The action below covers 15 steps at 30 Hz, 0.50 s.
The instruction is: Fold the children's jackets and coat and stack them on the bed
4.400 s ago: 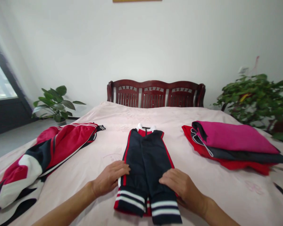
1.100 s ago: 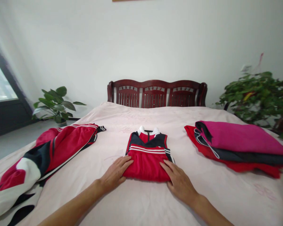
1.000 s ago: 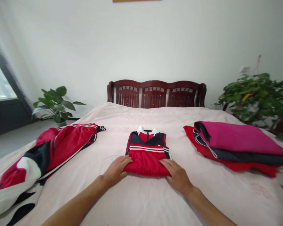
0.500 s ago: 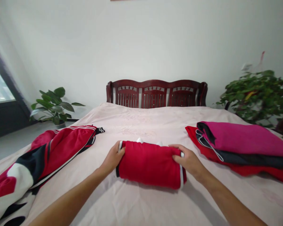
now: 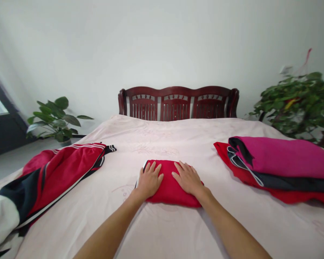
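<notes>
A folded red garment [image 5: 169,187] with white and dark trim at its left edge lies flat on the bed, in the middle of the head view. My left hand [image 5: 150,179] rests on its left part, palm down with the fingers spread. On the right part lies my right hand [image 5: 187,177], also flat and open, fingers pointing away from me. Neither hand grips the cloth. Parts of the garment's sides are hidden under my hands and wrists.
A pale pink sheet [image 5: 162,230] covers the bed. To the left sprawls a loose red, navy and white jacket [image 5: 67,169]. At the right lies a stack of folded clothes [image 5: 283,158], magenta on top. Beyond are a dark wooden headboard [image 5: 175,104], a left plant [image 5: 56,118] and a right plant [image 5: 297,104].
The red garment has gone from being held at both ends to lying flat on the sheet. Both hands have let go of its edges, moved inward and spread on top.
</notes>
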### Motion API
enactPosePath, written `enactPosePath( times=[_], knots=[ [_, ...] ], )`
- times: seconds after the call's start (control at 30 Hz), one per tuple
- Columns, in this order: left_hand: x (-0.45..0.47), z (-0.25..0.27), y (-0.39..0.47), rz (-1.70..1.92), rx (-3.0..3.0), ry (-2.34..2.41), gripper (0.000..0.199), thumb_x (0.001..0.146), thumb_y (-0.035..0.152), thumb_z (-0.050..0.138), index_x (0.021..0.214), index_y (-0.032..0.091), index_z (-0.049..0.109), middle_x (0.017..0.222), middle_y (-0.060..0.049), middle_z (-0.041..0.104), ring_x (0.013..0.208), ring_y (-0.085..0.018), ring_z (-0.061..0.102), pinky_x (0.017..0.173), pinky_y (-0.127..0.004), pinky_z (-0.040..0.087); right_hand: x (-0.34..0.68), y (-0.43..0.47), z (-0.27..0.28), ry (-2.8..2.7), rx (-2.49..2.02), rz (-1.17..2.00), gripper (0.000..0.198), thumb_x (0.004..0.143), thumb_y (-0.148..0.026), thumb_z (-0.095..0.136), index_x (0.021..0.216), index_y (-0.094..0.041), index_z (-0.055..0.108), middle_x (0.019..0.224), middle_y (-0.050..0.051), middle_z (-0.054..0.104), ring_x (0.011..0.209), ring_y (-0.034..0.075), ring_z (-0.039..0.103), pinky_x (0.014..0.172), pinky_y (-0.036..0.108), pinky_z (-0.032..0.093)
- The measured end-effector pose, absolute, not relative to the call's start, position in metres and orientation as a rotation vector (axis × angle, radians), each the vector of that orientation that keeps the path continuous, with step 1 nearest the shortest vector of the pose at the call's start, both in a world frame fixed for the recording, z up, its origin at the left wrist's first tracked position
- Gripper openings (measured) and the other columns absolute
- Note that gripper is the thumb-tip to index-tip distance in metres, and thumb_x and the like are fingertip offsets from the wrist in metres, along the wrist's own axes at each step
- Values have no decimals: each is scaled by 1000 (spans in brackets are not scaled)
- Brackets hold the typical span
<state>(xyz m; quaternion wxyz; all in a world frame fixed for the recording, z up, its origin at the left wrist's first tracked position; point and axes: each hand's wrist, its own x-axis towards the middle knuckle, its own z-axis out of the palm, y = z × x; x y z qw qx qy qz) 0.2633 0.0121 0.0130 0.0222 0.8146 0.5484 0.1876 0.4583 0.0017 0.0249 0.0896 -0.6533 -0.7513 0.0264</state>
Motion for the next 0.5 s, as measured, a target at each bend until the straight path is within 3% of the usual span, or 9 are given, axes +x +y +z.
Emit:
enactPosePath(
  times=[0.1,0.23,0.33,0.4,0.5],
  knots=[
    [255,7,31,607,2453,1653,50,99,40,43,146,26,47,158,-12,40,145,-34,35,114,-62,29,472,21,22,-2202,-2066,219,67,100,-53,29,156,-17,29,162,14,29,148,33,28,116,57,23],
    [233,10,41,792,2347,1579,42,97,30,45,136,23,57,146,-9,54,137,-22,47,114,-41,37,480,29,29,-2202,-2068,243,63,100,-50,29,154,-18,32,158,15,37,143,31,37,113,54,29],
    [209,10,16,978,2236,1776,38,99,25,36,126,17,61,134,-14,60,129,-25,52,112,-44,39,479,29,29,-2192,-2058,226,61,100,-48,29,153,-18,34,155,16,41,140,31,41,111,52,32],
    [196,9,-11,1108,2208,1858,31,99,29,38,113,19,64,119,-12,64,116,-26,59,104,-44,44,477,29,27,-2179,-2050,220,59,100,-46,30,152,-17,36,154,16,43,138,30,43,110,51,34],
    [190,10,-50,1046,2261,1812,21,98,34,45,99,25,64,99,-3,65,90,-19,64,83,-32,49,473,31,24,-2129,-2041,193,55,100,-43,32,148,-18,41,151,16,47,136,30,46,108,52,34]
  ],
)
